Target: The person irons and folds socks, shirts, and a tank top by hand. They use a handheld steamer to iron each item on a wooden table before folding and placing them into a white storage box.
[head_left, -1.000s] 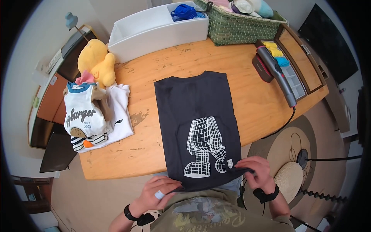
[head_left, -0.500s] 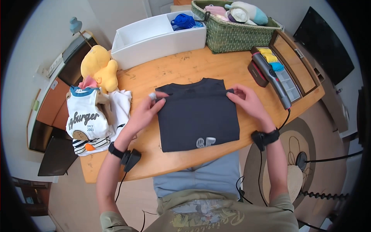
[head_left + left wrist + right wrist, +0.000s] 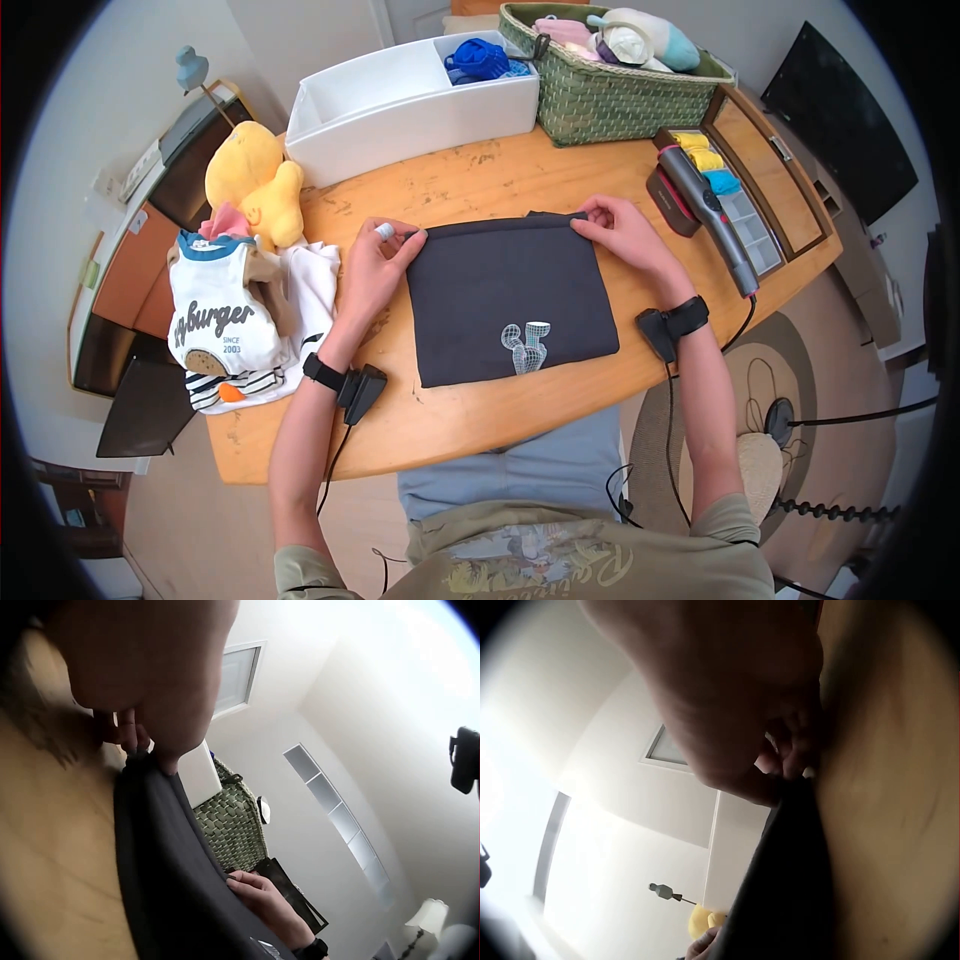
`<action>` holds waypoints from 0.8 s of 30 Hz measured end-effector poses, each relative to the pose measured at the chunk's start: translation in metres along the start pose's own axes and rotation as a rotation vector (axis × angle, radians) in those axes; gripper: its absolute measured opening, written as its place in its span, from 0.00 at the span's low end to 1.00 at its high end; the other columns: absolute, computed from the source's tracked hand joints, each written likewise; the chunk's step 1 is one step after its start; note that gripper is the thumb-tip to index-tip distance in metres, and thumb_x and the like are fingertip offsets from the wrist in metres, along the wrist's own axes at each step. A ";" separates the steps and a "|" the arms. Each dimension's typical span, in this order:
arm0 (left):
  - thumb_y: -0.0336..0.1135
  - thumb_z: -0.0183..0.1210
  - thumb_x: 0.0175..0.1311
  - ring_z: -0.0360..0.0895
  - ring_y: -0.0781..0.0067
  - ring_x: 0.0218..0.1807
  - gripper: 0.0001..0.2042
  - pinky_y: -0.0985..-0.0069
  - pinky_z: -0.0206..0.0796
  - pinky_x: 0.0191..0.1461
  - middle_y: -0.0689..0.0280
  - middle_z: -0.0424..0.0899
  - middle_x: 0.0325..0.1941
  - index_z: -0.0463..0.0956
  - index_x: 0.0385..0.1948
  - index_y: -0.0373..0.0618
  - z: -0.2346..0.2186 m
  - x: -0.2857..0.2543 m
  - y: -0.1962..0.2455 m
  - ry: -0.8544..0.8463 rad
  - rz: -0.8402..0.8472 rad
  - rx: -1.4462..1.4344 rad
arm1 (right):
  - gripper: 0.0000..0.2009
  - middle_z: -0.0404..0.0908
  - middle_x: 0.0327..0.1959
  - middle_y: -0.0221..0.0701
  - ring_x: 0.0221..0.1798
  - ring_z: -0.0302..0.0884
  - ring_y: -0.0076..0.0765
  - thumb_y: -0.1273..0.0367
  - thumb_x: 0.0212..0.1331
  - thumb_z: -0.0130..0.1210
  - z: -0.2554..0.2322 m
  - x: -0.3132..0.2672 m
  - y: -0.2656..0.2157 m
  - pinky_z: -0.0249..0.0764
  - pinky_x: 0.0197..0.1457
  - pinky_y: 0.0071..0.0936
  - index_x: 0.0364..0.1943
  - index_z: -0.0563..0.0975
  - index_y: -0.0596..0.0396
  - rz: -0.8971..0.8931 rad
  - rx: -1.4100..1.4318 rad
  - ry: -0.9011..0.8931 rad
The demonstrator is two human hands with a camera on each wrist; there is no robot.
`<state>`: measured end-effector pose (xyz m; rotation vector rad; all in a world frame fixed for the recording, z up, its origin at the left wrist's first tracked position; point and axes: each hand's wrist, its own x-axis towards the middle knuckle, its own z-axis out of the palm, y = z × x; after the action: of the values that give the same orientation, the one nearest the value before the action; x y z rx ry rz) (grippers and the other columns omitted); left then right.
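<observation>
A dark T-shirt [image 3: 500, 290], folded over on the wooden table, has its lower hem brought up near the collar. Part of its white grid print shows at the near fold. My left hand [image 3: 378, 265] pinches the far left corner of the hem between thumb and fingers. At the far right corner, my right hand [image 3: 628, 238] pinches the cloth likewise. Seen from the left wrist, the dark cloth [image 3: 172, 862] stretches between both hands. The right wrist view shows fingertips [image 3: 787, 761] gripping the cloth's edge. A small piece of collar peeks out beyond the hem.
Left on the table [image 3: 300, 440] lie folded clothes [image 3: 225, 310] and a yellow plush toy [image 3: 255, 185]. Behind stand a white divided bin [image 3: 410, 125] and a green woven basket [image 3: 630, 110]. A grey hair-styling tool [image 3: 715, 215] lies by an open compartment box [image 3: 770, 200] at right.
Both hands have carried the shirt's hem from the near table edge up toward the collar, folding the shirt over. Since half a second ago, they have shifted slightly farther away and the print shows more.
</observation>
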<state>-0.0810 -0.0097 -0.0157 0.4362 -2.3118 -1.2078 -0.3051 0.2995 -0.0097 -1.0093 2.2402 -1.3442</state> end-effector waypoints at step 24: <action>0.35 0.65 0.74 0.80 0.76 0.41 0.10 0.75 0.73 0.46 0.65 0.84 0.39 0.75 0.43 0.39 -0.004 0.023 -0.004 -0.159 -0.025 0.070 | 0.13 0.80 0.32 0.22 0.32 0.73 0.14 0.64 0.64 0.68 -0.013 0.013 -0.021 0.68 0.34 0.19 0.46 0.83 0.58 0.033 -0.056 -0.071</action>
<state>-0.0973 -0.0256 -0.0105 0.4074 -2.4972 -1.2155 -0.3137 0.2916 0.0159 -1.0176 2.2437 -1.2185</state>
